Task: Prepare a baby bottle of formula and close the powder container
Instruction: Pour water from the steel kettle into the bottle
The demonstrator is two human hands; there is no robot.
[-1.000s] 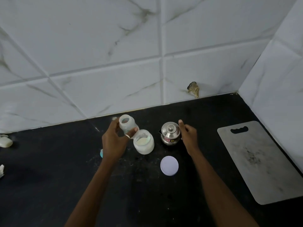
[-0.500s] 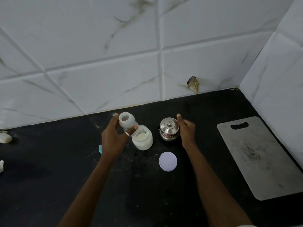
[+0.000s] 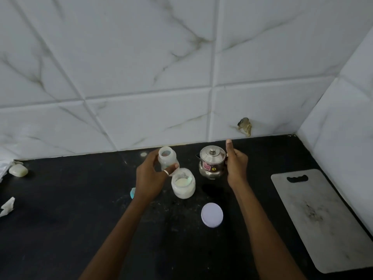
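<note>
My left hand (image 3: 149, 178) grips a small translucent baby bottle (image 3: 166, 158) with an open mouth, held tilted just above and left of the open powder jar (image 3: 183, 185), which has white powder inside. My right hand (image 3: 236, 166) is closed on the handle side of a small lidded steel pot (image 3: 212, 163), which hangs slightly above the black counter (image 3: 60, 229). The jar's round pale lid (image 3: 212, 215) lies flat on the counter in front of the jar.
A grey cutting board (image 3: 321, 217) lies at the right by the tiled side wall. A small teal item (image 3: 132, 193) peeks out behind my left wrist. A soap-like lump (image 3: 18, 170) and crumpled paper (image 3: 7, 206) sit at the far left.
My right hand has lifted the steel pot a little off the counter. The left hand still holds the bottle by the jar.
</note>
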